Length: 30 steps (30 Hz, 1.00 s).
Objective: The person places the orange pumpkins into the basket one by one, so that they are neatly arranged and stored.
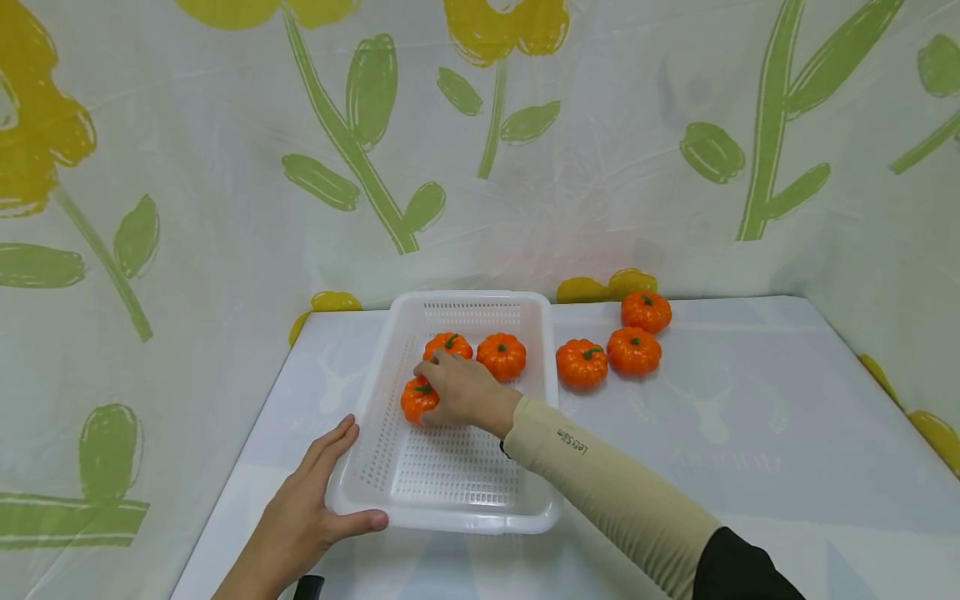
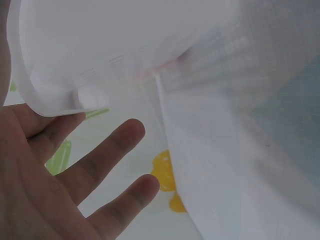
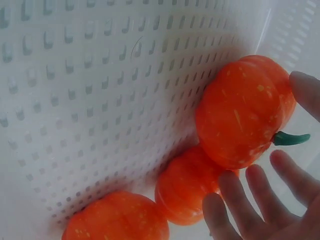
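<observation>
A white perforated plastic basket (image 1: 480, 520) stands on the table with three small orange pumpkins inside. My right hand (image 1: 465, 390) reaches into it, above the left front pumpkin (image 1: 417, 403). In the right wrist view its thumb and spread fingers lie around this pumpkin's (image 3: 242, 112) green-stemmed side; firm contact cannot be made out. Behind the hand is a second pumpkin (image 1: 447, 343), partly covered; the third pumpkin (image 1: 501, 357) sits to the right. My left hand (image 1: 307, 500) rests against the basket's near left corner, fingers extended along the side, thumb along the front rim.
On the table (image 1: 750, 467), right of the basket, lie three more pumpkins: one near the basket wall (image 1: 582, 365), a middle pumpkin (image 1: 634, 352) and a far pumpkin (image 1: 646, 312). A flower-print curtain (image 1: 600, 167) hangs behind the table.
</observation>
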### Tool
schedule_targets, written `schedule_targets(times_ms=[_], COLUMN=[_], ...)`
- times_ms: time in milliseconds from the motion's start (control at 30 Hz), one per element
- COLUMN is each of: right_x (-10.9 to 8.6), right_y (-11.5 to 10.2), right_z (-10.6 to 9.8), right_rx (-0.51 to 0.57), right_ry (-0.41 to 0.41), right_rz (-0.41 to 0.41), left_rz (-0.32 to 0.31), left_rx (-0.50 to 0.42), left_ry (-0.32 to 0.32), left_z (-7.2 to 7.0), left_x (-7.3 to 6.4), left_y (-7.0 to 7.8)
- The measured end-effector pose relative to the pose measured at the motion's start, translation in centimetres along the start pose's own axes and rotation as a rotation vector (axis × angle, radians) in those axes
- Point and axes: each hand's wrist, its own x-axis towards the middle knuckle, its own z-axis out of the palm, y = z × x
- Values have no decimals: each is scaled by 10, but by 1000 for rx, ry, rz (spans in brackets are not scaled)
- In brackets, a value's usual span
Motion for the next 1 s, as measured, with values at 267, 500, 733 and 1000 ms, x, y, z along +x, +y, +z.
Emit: schedule_targets(times_ms=[267,500,733,1000], right_x=[-3,-13,-33,-54], right_y=[1,1,3,20], right_z=[-3,-14,-35,-61], right_rx=[40,123,199,255], right_ry=[59,137,169,227], right_rz=[-13,-36,-71,-31], left_rz=[16,8,-14,-31], left_rx=[-16,-12,-12,-19], left_ry=[8,2,-10,-21], left_z=[0,1,0,-1], left_x=[0,1,1,0], left_y=[0,1,1,2])
